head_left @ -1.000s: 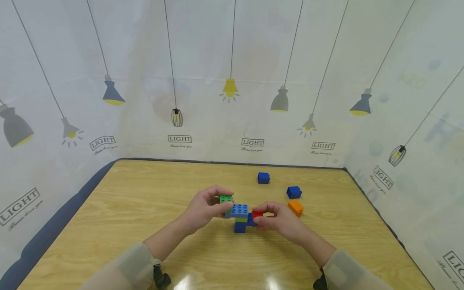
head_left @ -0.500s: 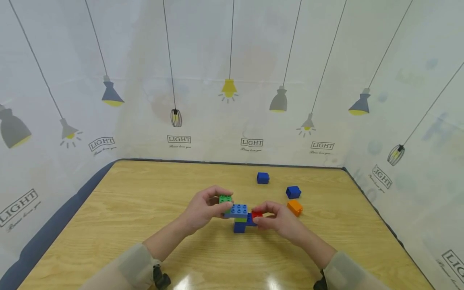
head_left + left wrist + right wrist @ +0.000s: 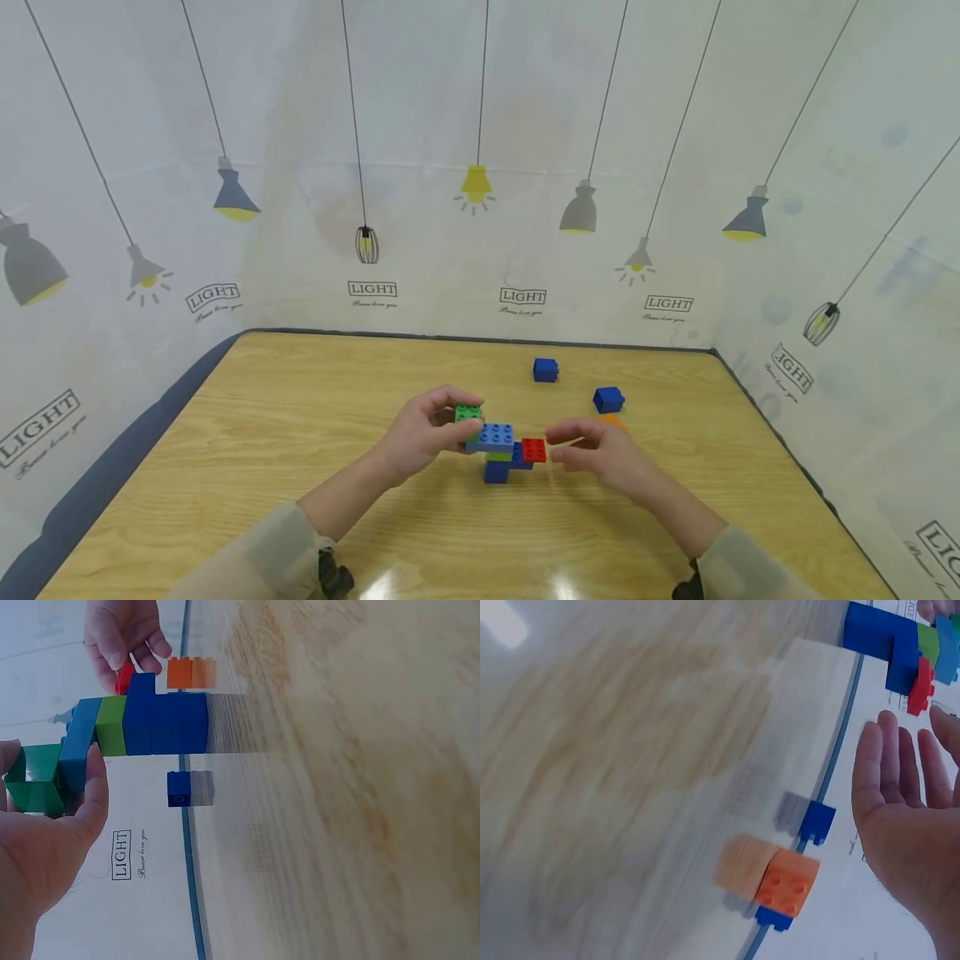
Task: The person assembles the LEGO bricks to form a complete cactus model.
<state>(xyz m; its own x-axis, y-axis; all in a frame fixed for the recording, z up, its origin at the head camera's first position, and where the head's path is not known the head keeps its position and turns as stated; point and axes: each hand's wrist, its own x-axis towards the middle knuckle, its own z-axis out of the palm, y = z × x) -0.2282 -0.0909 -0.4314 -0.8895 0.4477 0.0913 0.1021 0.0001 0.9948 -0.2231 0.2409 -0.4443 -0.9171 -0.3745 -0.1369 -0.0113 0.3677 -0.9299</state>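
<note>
A stack of toy building bricks stands mid-table: dark blue bricks (image 3: pixel 496 472) at the base, a lime green brick (image 3: pixel 112 725) above, and a light blue brick (image 3: pixel 496 436) on top. A green brick (image 3: pixel 467 412) sits on the light blue one's left end, overhanging it. My left hand (image 3: pixel 417 433) pinches this green brick, its thumb along the near side. On the right, a thin red brick (image 3: pixel 534 450) sits on the protruding dark blue brick. Just right of the red brick, my right hand (image 3: pixel 611 458) holds nothing, thumb and fingers apart.
Two loose dark blue bricks (image 3: pixel 546 370) lie farther back and to the right. An orange brick (image 3: pixel 787 882) lies beyond my right hand, mostly hidden by it in the head view. A lamp-patterned cloth wall (image 3: pixel 435 250) rises behind the table (image 3: pixel 300 400).
My right hand has let go of the red brick and moved a little right, now covering most of the orange brick. The left hand and the stack have stayed in place.
</note>
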